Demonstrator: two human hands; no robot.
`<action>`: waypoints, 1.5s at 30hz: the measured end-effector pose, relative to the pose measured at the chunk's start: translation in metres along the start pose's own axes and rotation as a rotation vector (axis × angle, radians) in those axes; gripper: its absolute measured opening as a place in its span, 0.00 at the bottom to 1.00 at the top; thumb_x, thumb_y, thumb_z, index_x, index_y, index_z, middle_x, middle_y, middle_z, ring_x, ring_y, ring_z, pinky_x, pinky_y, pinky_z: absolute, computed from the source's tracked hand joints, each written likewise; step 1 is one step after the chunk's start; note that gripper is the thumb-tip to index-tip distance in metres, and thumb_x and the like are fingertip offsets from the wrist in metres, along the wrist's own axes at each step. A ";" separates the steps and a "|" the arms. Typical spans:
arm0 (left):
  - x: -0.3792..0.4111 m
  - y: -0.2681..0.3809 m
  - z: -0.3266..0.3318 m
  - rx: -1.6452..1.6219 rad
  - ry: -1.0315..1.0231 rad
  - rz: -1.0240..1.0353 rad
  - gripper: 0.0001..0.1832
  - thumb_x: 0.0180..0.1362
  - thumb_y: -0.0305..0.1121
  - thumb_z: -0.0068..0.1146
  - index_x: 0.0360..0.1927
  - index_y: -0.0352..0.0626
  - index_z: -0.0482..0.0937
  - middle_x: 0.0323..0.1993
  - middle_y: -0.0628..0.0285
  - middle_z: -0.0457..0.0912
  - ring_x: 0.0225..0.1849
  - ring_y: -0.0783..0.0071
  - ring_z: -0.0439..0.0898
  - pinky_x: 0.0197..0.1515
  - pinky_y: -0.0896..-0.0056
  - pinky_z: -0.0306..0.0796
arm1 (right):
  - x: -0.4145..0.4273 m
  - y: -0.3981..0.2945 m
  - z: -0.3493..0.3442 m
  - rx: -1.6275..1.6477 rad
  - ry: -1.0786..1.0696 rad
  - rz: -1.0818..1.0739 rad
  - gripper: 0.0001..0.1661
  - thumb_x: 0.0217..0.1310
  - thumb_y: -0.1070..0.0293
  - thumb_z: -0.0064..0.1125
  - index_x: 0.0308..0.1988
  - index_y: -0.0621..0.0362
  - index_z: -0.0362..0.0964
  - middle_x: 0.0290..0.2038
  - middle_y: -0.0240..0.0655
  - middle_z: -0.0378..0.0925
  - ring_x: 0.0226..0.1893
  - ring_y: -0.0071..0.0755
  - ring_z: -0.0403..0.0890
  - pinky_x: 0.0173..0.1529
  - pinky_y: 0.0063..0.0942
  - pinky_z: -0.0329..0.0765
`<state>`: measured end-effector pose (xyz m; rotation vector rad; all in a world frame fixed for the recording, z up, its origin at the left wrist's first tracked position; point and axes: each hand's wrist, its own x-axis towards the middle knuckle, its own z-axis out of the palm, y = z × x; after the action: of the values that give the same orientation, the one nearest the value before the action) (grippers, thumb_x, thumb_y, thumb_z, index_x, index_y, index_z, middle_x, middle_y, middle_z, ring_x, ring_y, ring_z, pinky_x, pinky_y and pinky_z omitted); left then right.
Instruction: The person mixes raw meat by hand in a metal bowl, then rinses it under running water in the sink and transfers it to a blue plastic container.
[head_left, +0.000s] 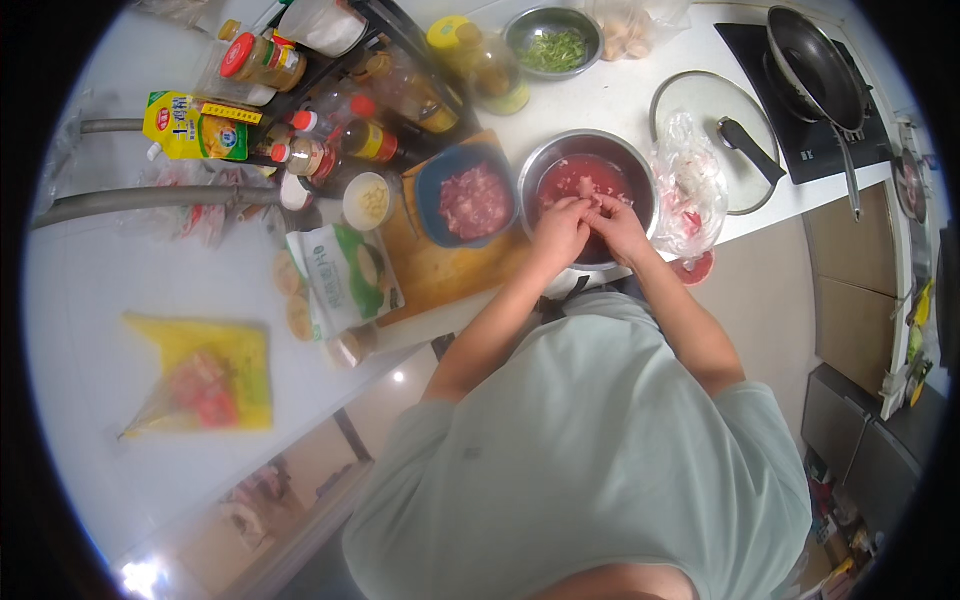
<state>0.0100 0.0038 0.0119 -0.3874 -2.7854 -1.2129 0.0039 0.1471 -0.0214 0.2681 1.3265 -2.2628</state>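
Note:
A steel bowl (528, 161) holds red, watery liquid with small pale bits of meat in it. Over its near half, my left hand (564, 229) and my right hand (619, 229) meet at the fingertips. They pinch a small pink piece of raw meat (586, 187), whose lower end is hidden by my fingers. Left of the bowl, a blue dish (429, 196) holds sliced raw meat (477, 201) and rests on a wooden cutting board (442, 274). A crumpled clear plastic bag (688, 187) with reddish stains lies against the bowl's right side.
A glass lid (709, 94) and a pan (817, 71) on a cooktop (817, 161) are at right. Behind are a bowl of chopped greens (555, 52) and an oil bottle (499, 75). Seasoning bottles (311, 154), a white cup (367, 201) and a green-white packet (345, 281) stand left.

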 end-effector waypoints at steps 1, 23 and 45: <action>-0.003 -0.001 0.002 -0.006 0.027 0.026 0.13 0.53 0.28 0.57 0.44 0.38 0.80 0.37 0.50 0.82 0.40 0.51 0.81 0.43 0.60 0.75 | 0.002 0.002 -0.003 -0.007 -0.015 -0.005 0.07 0.64 0.73 0.55 0.43 0.60 0.75 0.35 0.26 0.77 0.34 0.16 0.75 0.39 0.15 0.73; 0.009 -0.021 0.004 -1.104 -0.271 -0.785 0.09 0.60 0.30 0.55 0.44 0.45 0.79 0.31 0.73 0.79 0.31 0.87 0.75 0.28 0.87 0.61 | 0.003 -0.010 -0.008 -0.191 0.011 0.076 0.11 0.66 0.68 0.51 0.32 0.58 0.77 0.26 0.25 0.76 0.26 0.15 0.71 0.30 0.16 0.67; 0.002 -0.029 0.012 -1.249 -0.356 -0.909 0.13 0.60 0.29 0.59 0.49 0.44 0.78 0.37 0.70 0.80 0.33 0.85 0.76 0.33 0.83 0.69 | -0.004 -0.007 -0.016 -0.681 -0.093 -0.042 0.15 0.67 0.65 0.49 0.37 0.65 0.76 0.25 0.34 0.77 0.26 0.25 0.75 0.34 0.25 0.72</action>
<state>0.0005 -0.0058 -0.0162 0.8111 -1.9508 -3.2266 0.0023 0.1651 -0.0230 -0.1039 1.9543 -1.6932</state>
